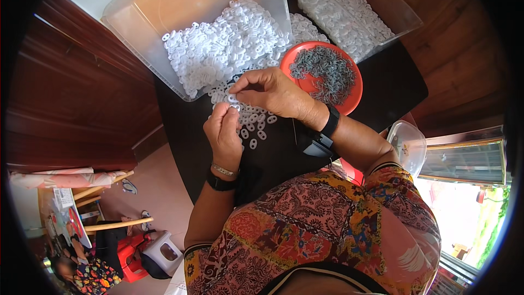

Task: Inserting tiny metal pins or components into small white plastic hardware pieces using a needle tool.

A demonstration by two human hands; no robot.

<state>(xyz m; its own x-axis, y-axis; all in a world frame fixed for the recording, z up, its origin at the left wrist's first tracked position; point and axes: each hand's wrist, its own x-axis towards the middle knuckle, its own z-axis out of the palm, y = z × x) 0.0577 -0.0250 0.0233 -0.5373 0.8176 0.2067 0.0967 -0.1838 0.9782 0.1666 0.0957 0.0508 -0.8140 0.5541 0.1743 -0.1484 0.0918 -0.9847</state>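
Over the dark table, my left hand (225, 134) and my right hand (273, 92) meet with fingertips almost touching. My right thumb and forefinger pinch a small white oval plastic piece (232, 99) with holes in it. Closed at the fingertips, my left hand grips another white two-hole piece (234, 107) just below it. Whether a screw sits between the pieces is too small to tell. Loose white pieces (253, 125) lie scattered beneath my hands. Beside my right wrist is a red bowl (357, 95) holding many small grey metal screws (327, 71).
A large clear plastic bin (134, 49), tipped toward me, spills white pieces onto the table (183, 136). A second clear bin (401, 22) of white pieces stands at the back right. A clear tub (409, 145) is by my right elbow. Another person (95, 273) sits low at the left.
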